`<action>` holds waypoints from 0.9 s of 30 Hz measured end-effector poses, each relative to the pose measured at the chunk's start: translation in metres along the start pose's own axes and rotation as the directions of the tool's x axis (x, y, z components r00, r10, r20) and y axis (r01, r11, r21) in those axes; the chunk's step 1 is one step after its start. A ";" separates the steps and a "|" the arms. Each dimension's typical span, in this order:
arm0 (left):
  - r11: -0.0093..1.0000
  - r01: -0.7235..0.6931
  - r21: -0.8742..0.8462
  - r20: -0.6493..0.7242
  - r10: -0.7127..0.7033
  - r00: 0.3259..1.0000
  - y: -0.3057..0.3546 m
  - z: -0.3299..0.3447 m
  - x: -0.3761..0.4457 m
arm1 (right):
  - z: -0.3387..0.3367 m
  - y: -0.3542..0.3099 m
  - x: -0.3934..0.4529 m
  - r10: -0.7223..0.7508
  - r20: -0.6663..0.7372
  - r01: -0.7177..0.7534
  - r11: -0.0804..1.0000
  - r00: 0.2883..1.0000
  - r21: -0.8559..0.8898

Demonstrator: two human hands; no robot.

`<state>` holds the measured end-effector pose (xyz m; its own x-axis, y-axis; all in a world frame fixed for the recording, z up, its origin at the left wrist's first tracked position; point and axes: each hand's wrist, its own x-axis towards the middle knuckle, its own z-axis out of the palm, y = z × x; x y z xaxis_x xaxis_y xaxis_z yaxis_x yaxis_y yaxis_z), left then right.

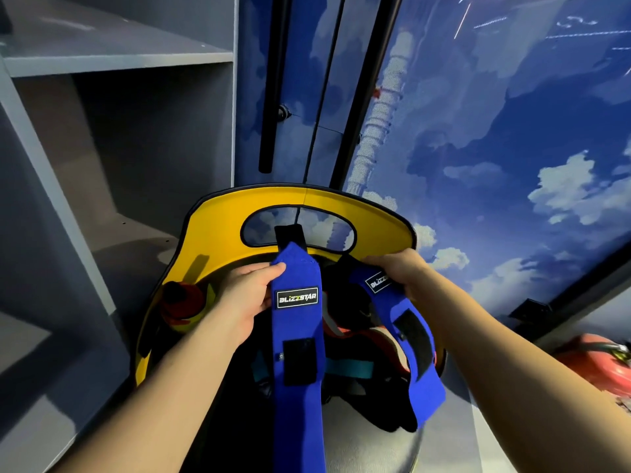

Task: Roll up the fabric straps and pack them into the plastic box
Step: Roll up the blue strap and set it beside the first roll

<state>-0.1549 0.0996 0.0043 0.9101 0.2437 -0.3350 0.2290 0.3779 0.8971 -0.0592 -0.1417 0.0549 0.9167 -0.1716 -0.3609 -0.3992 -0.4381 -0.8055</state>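
Left hand [251, 295] pinches one blue strap [297, 336] near its top; right hand [401, 271] grips second blue strap [406, 332], both above yellow bag [218, 230].

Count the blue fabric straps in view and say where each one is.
2. One blue strap hangs from the left hand; the other blue strap is held by the right hand. More may lie hidden in the yellow bag.

Blurred red object [596, 361] (perhaps an extinguisher), edge-cropped
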 end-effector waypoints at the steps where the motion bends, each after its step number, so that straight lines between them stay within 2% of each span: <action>1: 1.000 0.000 0.001 0.000 0.000 1.000 0.000 0.000 -0.001 | 0.002 0.003 0.002 0.000 0.007 0.000 1.000 1.000 -0.024; 9: 1.000 -0.004 0.015 -0.005 0.004 1.000 0.000 0.000 0.001 | 0.009 0.017 0.009 -0.031 0.127 0.061 0.971 0.991 -0.233; 13: 0.999 -0.016 0.033 -0.007 0.017 1.000 -0.001 0.000 0.002 | 0.012 0.013 0.004 0.040 0.111 -0.026 0.992 0.993 -0.125; 18: 0.998 -0.040 0.052 0.005 0.040 0.999 0.000 0.000 0.000 | 0.018 0.009 -0.003 -0.076 0.080 0.083 0.992 0.994 -0.092; 24: 0.997 -0.054 0.048 -0.012 0.054 0.998 0.001 0.000 0.000 | 0.012 0.002 -0.007 -0.210 -0.016 0.203 0.962 0.978 -0.180; 27: 0.997 -0.059 0.043 -0.008 0.060 0.998 0.001 0.002 0.000 | 0.004 -0.006 -0.014 -0.308 -0.008 0.307 0.950 0.951 -0.062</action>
<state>-0.1539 0.0988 0.0058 0.9193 0.2733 -0.2832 0.1893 0.3240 0.9269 -0.0698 -0.1332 0.0627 0.9952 -0.0355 -0.0915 -0.0965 -0.5235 -0.8466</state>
